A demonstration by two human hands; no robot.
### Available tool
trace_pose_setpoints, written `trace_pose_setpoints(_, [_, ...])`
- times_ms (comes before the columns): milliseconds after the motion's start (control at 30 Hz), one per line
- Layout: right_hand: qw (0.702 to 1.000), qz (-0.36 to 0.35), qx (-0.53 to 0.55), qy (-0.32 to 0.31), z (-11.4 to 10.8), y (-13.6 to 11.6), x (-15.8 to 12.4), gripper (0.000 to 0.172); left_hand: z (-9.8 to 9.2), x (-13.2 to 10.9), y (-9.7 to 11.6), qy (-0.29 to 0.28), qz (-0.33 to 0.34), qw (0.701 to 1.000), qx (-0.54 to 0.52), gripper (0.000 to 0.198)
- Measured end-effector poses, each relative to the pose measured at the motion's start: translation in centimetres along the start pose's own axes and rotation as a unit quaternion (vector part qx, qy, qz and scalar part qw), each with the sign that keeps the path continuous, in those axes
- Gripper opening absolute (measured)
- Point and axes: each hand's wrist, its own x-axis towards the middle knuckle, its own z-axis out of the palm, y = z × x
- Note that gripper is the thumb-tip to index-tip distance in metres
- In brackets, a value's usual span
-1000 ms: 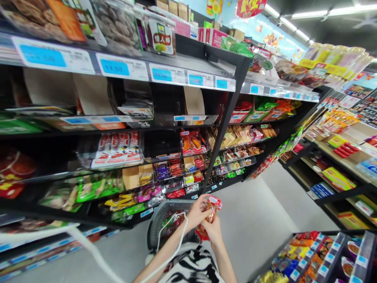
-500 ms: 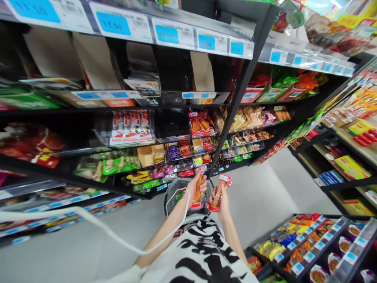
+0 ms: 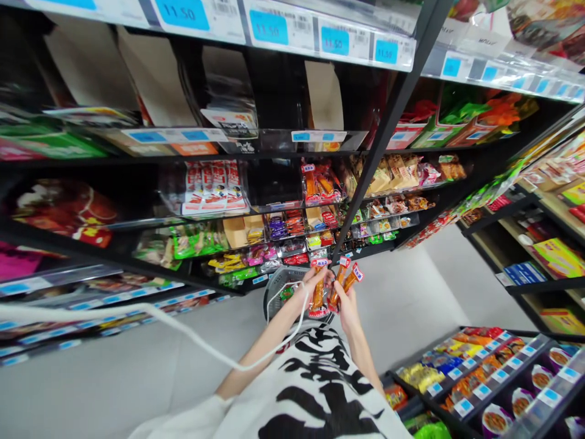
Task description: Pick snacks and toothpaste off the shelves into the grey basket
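Observation:
In the head view, my left hand point(image 3: 307, 288) is closed on a clear snack packet point(image 3: 319, 296) with an orange-brown filling and red-and-white ends. Close beside it, my right hand point(image 3: 347, 305) grips two similar snack packets point(image 3: 350, 279), fanned apart at their tops. The hands almost meet, and the packets' lower ends overlap between them. Below the hands is a grey shopping basket point(image 3: 273, 292), partly hidden by my left forearm, with some green packaging point(image 3: 287, 292) in it. A thin white cord loops past my left wrist.
Dark shelving point(image 3: 388, 122) with price labels and packaged snacks stands in front of me. A low display rack point(image 3: 461, 372) of packets and cups is at lower right, with more shelves point(image 3: 539, 250) beyond. Grey floor point(image 3: 411, 292) lies between them.
My hands have come closer together, bringing the packets side by side. Two packet tops now show in my right hand where one showed before. The view has shifted slightly.

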Motion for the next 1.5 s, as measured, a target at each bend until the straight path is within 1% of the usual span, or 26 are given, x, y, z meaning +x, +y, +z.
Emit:
trace_pose_setpoints(67, [0.991, -0.057, -0.121, 0.027, -0.3, 0.2, -0.1, 0.04, 0.0, 0.2, -1.0, 0.006, 0.035, 0.998, 0.045, 0.044])
trace_pose_setpoints(133, [0.964, -0.083, -0.245, 0.055, -0.6, 0.4, -0.1, 0.038, 0.0, 0.4, -1.9, 0.011, 0.059, 0.995, 0.08, 0.047])
trace_pose_setpoints(200, [0.944, -0.081, -0.312, 0.07, -0.8, 0.6, -0.1, 0.042, -0.1, 0.6, -2.5, 0.021, 0.064, 0.993, 0.093, 0.048])
trace_pose_setpoints(233, [0.943, -0.078, -0.315, 0.07, -0.8, 0.7, 0.0, 0.045, -0.1, 0.8, -2.7, 0.026, 0.064, 0.993, 0.094, 0.047])
trace_pose_setpoints(267, [0.949, -0.077, -0.297, 0.065, -0.9, 0.7, 0.0, 0.049, -0.2, 0.9, -2.8, 0.031, 0.062, 0.993, 0.094, 0.047])
trace_pose_setpoints(333, [0.972, -0.076, -0.22, 0.044, -1.0, 0.7, 0.1, 0.053, -0.5, 1.2, -2.7, 0.037, 0.056, 0.994, 0.09, 0.046])
trace_pose_setpoints(400, [0.992, -0.056, -0.113, 0.01, -1.1, 0.7, 0.1, 0.047, -0.9, 1.6, -2.5, 0.039, 0.042, 0.996, 0.075, 0.043])
trace_pose_setpoints(433, [0.997, -0.038, -0.061, -0.005, -1.1, 0.7, 0.1, 0.042, -1.1, 1.7, -2.4, 0.039, 0.033, 0.997, 0.063, 0.042])
trace_pose_setpoints(533, [0.998, 0.016, 0.058, -0.018, -1.3, 0.8, 0.0, 0.03, -1.5, 1.8, -2.1, 0.031, 0.018, 0.999, 0.025, 0.045])
trace_pose_setpoints(667, [0.985, 0.057, 0.16, 0.01, -1.3, 0.6, -0.1, 0.025, -1.5, 1.4, -1.6, 0.034, 0.008, 0.999, -0.007, 0.051])
trace_pose_setpoints(767, [0.983, 0.071, 0.171, 0.013, -1.4, 0.2, -0.2, 0.027, -1.6, 1.2, -1.3, 0.044, 0.0, 0.999, -0.005, 0.054])
trace_pose_setpoints(900, [0.986, 0.069, 0.152, 0.0, -1.7, 0.0, -0.2, 0.033, -1.9, 1.0, -1.2, 0.035, 0.014, 0.998, 0.048, 0.058])
trace_pose_setpoints(967, [0.989, 0.057, 0.137, 0.004, -1.8, 0.0, 0.0, 0.034, -1.9, 0.8, -1.2, 0.031, 0.012, 0.997, 0.07, 0.059])
trace_pose_setpoints(1067, [0.994, 0.05, 0.09, 0.017, -2.1, -0.3, 0.3, 0.036, -1.6, 0.3, -1.0, 0.014, -0.005, 0.998, 0.065, 0.059])
trace_pose_setpoints(1200, [0.996, 0.076, 0.047, 0.013, -2.6, -0.7, 0.6, 0.045, -1.4, -0.2, -0.8, -0.019, -0.013, 0.998, 0.051, 0.056])
trace_pose_setpoints(1267, [0.997, 0.075, 0.036, 0.006, -2.7, -0.7, 0.6, 0.041, -1.5, -0.2, -0.8, -0.023, -0.009, 0.998, 0.054, 0.056])
trace_pose_setpoints(1333, [0.996, 0.078, 0.045, 0.004, -2.8, -0.6, 0.6, 0.034, -1.7, -0.2, -0.8, -0.015, -0.006, 0.998, 0.057, 0.057])
trace_pose_setpoints(1400, [0.992, 0.093, 0.082, -0.001, -2.8, -0.5, 0.6, 0.03, -1.8, -0.1, -0.9, -0.005, -0.005, 0.998, 0.057, 0.058])
trace_pose_setpoints(1500, [0.984, 0.115, 0.136, -0.03, -2.7, -0.9, 0.2, 0.034, -1.9, 0.1, -1.2, -0.002, -0.005, 0.998, 0.057, 0.057])
